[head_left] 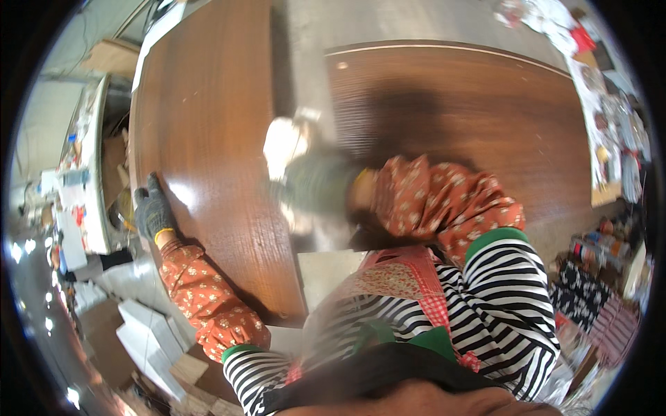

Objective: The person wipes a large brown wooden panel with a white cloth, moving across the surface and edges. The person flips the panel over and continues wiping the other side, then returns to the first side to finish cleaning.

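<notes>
My left hand, in a dark grey knit glove with a yellow cuff, rests at the left edge of a long brown wood-grain panel. Its fingers are stretched out along that edge, holding nothing. Motion smears my right hand, gloved the same way, at the right edge of this panel. A white, cloth-like bundle shows on both sides of the right hand and appears to be in its grip; the fingers themselves are blurred. Bright glare lies on the panel's glossy face.
A second brown panel lies to the right, beyond a gap showing the grey floor. Cluttered shelving stands at the left, with white boxes below it. Bottles and folded fabrics are piled at the lower right.
</notes>
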Demonstrator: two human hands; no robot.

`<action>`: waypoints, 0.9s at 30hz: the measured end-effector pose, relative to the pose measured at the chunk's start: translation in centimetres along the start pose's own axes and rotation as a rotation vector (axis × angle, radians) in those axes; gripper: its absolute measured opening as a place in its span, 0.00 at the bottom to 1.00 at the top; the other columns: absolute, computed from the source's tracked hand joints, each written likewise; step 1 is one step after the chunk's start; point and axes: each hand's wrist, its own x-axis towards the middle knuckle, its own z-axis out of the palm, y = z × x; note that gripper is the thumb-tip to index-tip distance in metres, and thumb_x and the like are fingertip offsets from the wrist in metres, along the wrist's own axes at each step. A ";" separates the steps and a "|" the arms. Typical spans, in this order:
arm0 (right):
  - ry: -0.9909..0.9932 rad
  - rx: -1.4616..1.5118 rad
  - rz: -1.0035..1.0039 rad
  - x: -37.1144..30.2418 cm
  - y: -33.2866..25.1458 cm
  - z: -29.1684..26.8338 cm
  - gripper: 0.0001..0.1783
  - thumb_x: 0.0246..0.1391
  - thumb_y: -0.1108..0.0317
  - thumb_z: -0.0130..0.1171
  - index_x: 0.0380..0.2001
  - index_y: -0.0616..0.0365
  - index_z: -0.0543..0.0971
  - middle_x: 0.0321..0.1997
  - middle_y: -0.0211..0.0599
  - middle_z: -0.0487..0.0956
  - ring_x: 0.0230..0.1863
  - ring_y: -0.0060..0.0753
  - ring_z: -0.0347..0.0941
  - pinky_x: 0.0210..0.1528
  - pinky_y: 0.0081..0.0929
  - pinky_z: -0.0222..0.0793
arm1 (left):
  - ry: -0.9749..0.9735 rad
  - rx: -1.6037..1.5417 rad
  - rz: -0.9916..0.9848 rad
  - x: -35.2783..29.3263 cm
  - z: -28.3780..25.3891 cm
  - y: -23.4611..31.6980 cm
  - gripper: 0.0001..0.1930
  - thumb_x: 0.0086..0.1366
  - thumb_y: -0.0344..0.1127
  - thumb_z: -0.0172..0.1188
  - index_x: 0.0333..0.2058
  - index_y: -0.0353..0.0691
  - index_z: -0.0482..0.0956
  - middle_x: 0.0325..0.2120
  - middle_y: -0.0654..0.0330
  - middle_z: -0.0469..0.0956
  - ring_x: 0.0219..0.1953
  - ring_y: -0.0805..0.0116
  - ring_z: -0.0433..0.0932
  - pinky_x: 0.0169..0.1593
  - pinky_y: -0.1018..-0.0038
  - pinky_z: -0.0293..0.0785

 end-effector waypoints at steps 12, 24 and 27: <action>-0.005 -0.219 -0.601 -14.7 -3.5 12.5 0.16 0.62 0.60 0.52 0.49 0.50 0.80 0.33 0.49 0.78 0.32 0.47 0.77 0.33 0.37 0.73 | -0.012 -0.319 0.026 4.4 4.3 -1.6 0.24 0.72 0.52 0.45 0.56 0.44 0.76 0.51 0.47 0.78 0.54 0.48 0.77 0.59 0.59 0.69; 1.148 -0.670 -0.101 -25.5 4.8 2.2 0.17 0.61 0.54 0.55 0.48 0.50 0.80 0.29 0.40 0.81 0.43 0.36 0.77 0.47 0.35 0.72 | -0.064 -0.249 1.325 -24.3 -4.3 10.8 0.36 0.57 0.46 0.67 0.63 0.42 0.67 0.63 0.46 0.64 0.69 0.46 0.57 0.73 0.49 0.43; 0.833 -0.799 0.347 -25.1 5.6 1.5 0.23 0.63 0.52 0.50 0.55 0.50 0.76 0.46 0.42 0.76 0.57 0.44 0.71 0.61 0.50 0.61 | -0.024 -0.333 1.354 -24.1 -4.3 12.3 0.37 0.57 0.36 0.65 0.65 0.46 0.64 0.66 0.47 0.61 0.70 0.46 0.55 0.74 0.50 0.42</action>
